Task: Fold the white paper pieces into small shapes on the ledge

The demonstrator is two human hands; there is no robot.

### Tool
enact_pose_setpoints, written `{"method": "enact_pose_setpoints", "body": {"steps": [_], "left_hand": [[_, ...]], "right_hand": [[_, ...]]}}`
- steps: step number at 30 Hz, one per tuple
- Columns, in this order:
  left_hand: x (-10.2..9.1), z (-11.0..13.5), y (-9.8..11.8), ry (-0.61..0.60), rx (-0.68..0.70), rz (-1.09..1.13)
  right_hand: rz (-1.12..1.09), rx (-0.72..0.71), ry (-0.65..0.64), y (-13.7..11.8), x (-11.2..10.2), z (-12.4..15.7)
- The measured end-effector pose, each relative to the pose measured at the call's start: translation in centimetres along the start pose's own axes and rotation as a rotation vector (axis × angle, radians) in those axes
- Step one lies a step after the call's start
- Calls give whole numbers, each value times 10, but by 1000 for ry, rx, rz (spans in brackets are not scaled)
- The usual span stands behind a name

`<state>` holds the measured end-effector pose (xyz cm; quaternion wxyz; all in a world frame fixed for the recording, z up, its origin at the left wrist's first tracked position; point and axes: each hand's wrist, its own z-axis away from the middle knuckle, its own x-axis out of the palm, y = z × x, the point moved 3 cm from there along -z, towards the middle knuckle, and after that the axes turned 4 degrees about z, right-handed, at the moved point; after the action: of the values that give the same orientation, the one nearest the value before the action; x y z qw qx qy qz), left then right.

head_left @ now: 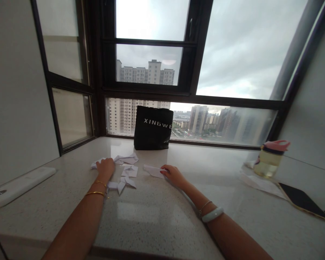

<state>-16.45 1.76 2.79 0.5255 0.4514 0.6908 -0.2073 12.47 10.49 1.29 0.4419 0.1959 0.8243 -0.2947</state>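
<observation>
My right hand (174, 175) pinches the near end of a white folded paper (152, 170), which points left just over the counter. Toward the left, my left hand (106, 167) is closed over another white folded paper (94, 165), its fingertips partly hidden behind the hand. Between the two hands lie several white paper pieces: a folded paper shape (128, 158) at the back, a squarish one (130, 170) in the middle, and pointed ones (121, 187) closer to me.
A black bag (153, 128) with white lettering stands upright by the window. On the right are a pink-lidded bottle (268, 160), a crumpled white sheet (261, 184) and a dark phone-like slab (304, 200). A long white device (24, 184) lies at the left of the speckled counter (151, 224).
</observation>
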Motion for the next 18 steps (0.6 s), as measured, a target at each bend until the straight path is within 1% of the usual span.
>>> {"method": "enact_pose_setpoints", "body": {"steps": [2, 7, 9, 11, 14, 16, 18], "left_hand": [[-3, -3, 3, 19, 15, 7], [-15, -9, 23, 99, 113, 62], [-17, -8, 25, 135, 111, 77], [-16, -7, 18, 169, 54, 83], [-9, -7, -2, 175, -79, 93], [-1, -9, -15, 124, -137, 101], [9, -12, -20, 37, -122, 109]], "right_hand": [[2, 2, -2, 0, 0, 0], [-2, 5, -8, 0, 0, 0], [-5, 6, -10, 1, 1, -1], [-7, 7, -12, 1, 1, -1], [-12, 5, -15, 1, 1, -1], [-15, 4, -15, 2, 1, -1], [-19, 3, -15, 2, 1, -1]]}}
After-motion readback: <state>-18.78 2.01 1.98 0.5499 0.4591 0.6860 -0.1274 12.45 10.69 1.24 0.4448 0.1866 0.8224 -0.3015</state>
